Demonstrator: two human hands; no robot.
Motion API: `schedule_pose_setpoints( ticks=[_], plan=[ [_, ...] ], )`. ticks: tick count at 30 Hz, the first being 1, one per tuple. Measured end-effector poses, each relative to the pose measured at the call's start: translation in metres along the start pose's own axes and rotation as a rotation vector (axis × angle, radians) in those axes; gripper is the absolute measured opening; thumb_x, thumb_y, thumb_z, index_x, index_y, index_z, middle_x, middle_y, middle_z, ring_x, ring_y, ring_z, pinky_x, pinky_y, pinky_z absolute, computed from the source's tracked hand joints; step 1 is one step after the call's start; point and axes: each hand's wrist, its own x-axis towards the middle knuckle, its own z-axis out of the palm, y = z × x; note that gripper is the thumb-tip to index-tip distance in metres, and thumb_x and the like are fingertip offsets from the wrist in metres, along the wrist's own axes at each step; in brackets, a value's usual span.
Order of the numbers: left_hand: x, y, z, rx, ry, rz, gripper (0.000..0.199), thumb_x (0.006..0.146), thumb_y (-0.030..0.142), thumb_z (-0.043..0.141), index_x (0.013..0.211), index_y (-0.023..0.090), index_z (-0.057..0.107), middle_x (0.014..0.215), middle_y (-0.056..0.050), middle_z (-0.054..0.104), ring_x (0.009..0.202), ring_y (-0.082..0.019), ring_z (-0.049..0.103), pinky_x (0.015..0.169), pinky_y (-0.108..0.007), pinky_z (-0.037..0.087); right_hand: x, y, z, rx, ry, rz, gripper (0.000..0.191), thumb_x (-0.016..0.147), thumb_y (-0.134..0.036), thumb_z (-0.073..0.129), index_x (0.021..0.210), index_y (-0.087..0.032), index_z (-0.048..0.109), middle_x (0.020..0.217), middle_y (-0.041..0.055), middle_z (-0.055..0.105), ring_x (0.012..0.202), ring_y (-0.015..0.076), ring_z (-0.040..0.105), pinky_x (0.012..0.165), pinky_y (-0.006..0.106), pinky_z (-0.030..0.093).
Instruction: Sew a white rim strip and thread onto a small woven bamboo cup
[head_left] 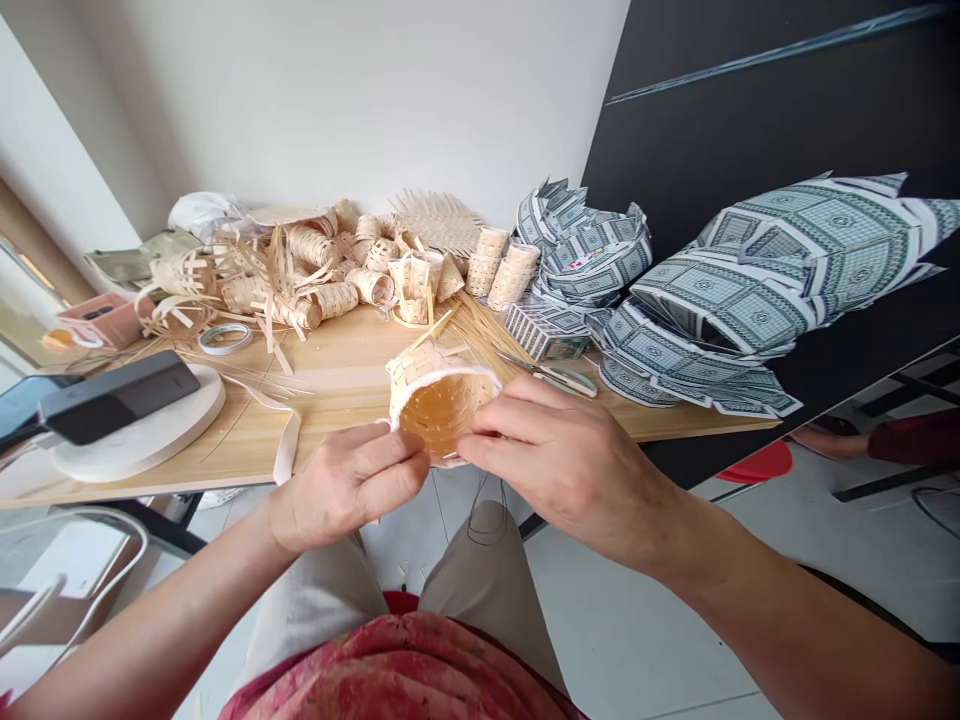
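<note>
Between my hands, at the table's front edge, is a small woven basket (410,372) of pale strips, its open mouth tilted toward me. A white band runs round its rim. My left hand (360,475) pinches the rim on the left side. Fingers of my right hand (562,455) close on the right part of the rim. A dark thread (487,538) hangs in loops below the basket, over my knee. Whether a needle sits in my right fingertips, I cannot make out. Scissors (551,374) with pale handles lie just beyond my right hand.
Several woven tubes and baskets (330,300) are heaped along the wall. Bundled thin strips (480,325) lie behind the basket. Folded-card constructions (720,290) stand at right. A tape roll (225,339), a white round board (142,440) and a dark device (120,395) are at left.
</note>
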Motion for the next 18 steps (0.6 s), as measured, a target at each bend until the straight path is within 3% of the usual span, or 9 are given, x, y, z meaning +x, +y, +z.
schedule_pose_setpoints(
  ticks=[10, 13, 18],
  plan=[
    [-0.002, 0.0, 0.004, -0.067, -0.034, -0.045, 0.013, 0.085, 0.007, 0.041, 0.09, 0.015, 0.051, 0.081, -0.006, 0.061, 0.067, -0.011, 0.056, 0.057, -0.021, 0.041, -0.002, 0.001, 0.006, 0.015, 0.0, -0.003, 0.034, 0.087, -0.006, 0.037, 0.066, -0.017, 0.062, 0.062, 0.0031, 0.054, 0.063, 0.0134, 0.041, 0.055, 0.026, 0.033],
    [0.004, 0.0, 0.004, -0.271, -0.102, -0.173, 0.015, 0.086, 0.01, 0.041, 0.091, 0.015, 0.054, 0.08, -0.005, 0.06, 0.069, -0.011, 0.057, 0.059, -0.019, 0.042, -0.002, 0.004, 0.008, 0.04, -0.007, -0.005, 0.031, 0.088, -0.009, 0.04, 0.066, -0.017, 0.062, 0.061, 0.0021, 0.055, 0.065, 0.0135, 0.042, 0.058, 0.027, 0.033],
    [0.016, -0.005, 0.005, -0.829, -0.262, -0.446, 0.019, 0.087, 0.021, 0.044, 0.089, 0.015, 0.062, 0.078, -0.004, 0.057, 0.069, -0.009, 0.056, 0.06, -0.017, 0.044, -0.002, 0.012, 0.01, 0.157, -0.045, 0.02, 0.03, 0.087, -0.014, 0.045, 0.062, -0.018, 0.061, 0.058, -0.0007, 0.056, 0.067, 0.0128, 0.046, 0.066, 0.029, 0.034]
  ],
)
